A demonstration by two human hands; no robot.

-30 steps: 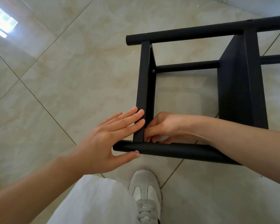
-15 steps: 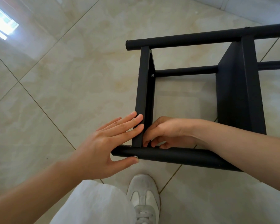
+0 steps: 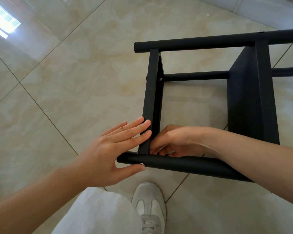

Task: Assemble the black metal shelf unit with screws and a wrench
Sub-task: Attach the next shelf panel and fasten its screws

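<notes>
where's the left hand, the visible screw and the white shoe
left hand point(image 3: 107, 149): head view, back of the hand
screw point(image 3: 160, 79): head view, its head at the crossbar joint
white shoe point(image 3: 149, 203): head view, toe

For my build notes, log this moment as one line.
step: fixing near corner | left hand: flat against black shelf frame | right hand: fingers curled inside corner, held item hidden | wrench: unseen

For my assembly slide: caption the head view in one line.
Left hand braces the black shelf frame while right hand works at its near corner joint.
</notes>
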